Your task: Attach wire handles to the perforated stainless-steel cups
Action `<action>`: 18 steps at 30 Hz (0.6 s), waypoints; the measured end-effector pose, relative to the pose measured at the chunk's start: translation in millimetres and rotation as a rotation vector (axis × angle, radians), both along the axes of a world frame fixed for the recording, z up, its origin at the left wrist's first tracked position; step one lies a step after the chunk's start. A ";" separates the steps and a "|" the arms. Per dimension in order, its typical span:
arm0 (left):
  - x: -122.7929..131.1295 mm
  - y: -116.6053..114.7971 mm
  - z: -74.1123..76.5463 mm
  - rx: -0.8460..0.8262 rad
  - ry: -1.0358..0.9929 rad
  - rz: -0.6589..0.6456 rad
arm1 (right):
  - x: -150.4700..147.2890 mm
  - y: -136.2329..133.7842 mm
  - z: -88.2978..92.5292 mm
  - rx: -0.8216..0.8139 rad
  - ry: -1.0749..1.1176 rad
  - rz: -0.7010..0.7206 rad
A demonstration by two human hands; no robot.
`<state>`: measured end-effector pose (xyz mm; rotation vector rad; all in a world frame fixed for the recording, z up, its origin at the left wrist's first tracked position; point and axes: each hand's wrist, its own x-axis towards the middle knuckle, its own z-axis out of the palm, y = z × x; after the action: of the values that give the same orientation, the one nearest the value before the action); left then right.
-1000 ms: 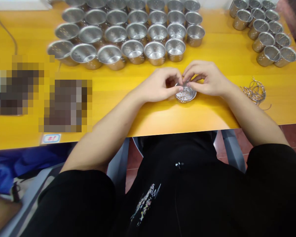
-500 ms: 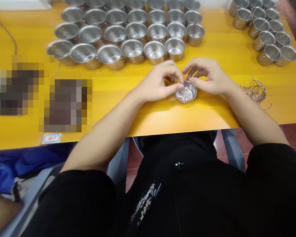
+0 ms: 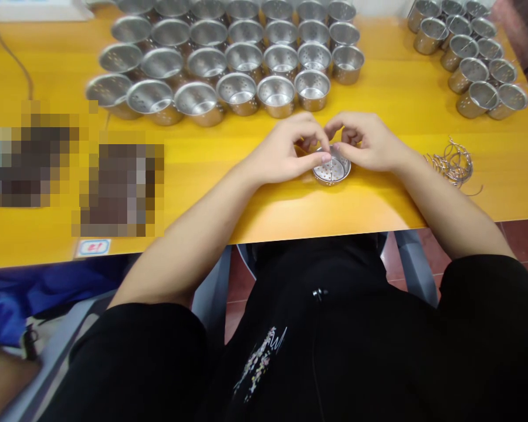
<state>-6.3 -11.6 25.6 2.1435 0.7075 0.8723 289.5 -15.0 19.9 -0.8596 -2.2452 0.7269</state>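
A small perforated metal strainer cup (image 3: pixel 321 177) stands on the table near its front edge. A thin wire (image 3: pixel 331 170) runs upright inside it, across its holed bottom. My left hand (image 3: pixel 293 149) comes in from the left, its thumb and forefinger closed in a pinch on the upper end of the wire, over the cup's left rim. My right hand (image 3: pixel 367 140) curls round the far right rim, thumb tip at the rim. Its other fingers bend behind the cup and are partly hidden.
Rows of perforated metal cups (image 3: pixel 198 99) fill the back of the yellow table (image 3: pixel 281 214). More cups with wires across them (image 3: pixel 477 99) stand at the back right. Tangled wire pieces (image 3: pixel 455 164) lie beside my right forearm. Blurred-out items and a small label (image 3: pixel 94 247) are at left.
My right hand has shifted slightly left and down, closer to my left hand. My left fingertips have moved a little right, over the wire. The cup has barely moved.
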 end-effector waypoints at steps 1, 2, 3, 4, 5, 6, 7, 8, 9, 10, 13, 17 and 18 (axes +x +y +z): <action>0.5 -0.2 -0.1 0.002 0.001 0.000 | -0.5 -0.3 0.1 0.002 -0.008 -0.003; 1.1 -0.5 0.0 0.002 0.002 -0.001 | -1.1 -0.9 0.4 0.003 -0.017 -0.007; 1.8 -1.0 0.0 0.000 0.002 0.001 | -1.8 -1.6 0.9 0.004 -0.027 -0.011; 2.6 -1.4 0.0 -0.002 0.002 0.005 | -2.6 -2.4 1.4 0.010 -0.032 -0.018; 3.4 -2.0 -0.1 -0.006 0.001 0.008 | -3.4 -3.1 1.9 0.015 -0.035 -0.025; 4.3 -2.5 -0.4 -0.010 0.002 0.010 | -4.0 -3.9 2.1 0.019 -0.037 -0.033; 5.2 -3.0 -0.8 -0.012 0.000 0.010 | -4.6 -4.4 2.1 0.019 -0.038 -0.042; 6.1 -3.5 -1.3 -0.011 -0.002 0.007 | -5.0 -4.9 1.9 0.017 -0.037 -0.050; 6.9 -4.0 -1.9 -0.010 -0.004 0.003 | -5.3 -5.1 1.4 0.012 -0.037 -0.057; 7.6 -4.4 -2.4 -0.009 -0.006 0.002 | -5.6 -5.2 0.7 0.006 -0.038 -0.061; 9.1 -5.6 -3.3 -0.007 -0.010 0.016 | -6.7 -4.9 -1.8 0.003 -0.033 -0.062; 10.1 -6.8 -3.8 -0.001 -0.010 0.023 | -9.2 -5.2 -2.4 0.013 -0.014 -0.052; 10.3 -6.9 -4.1 -0.001 -0.011 0.020 | -9.8 -5.6 -1.7 0.013 -0.008 -0.050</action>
<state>4.0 -18.5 21.4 2.1322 0.7248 0.8931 279.7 -20.6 18.2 -0.9111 -2.2249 0.6868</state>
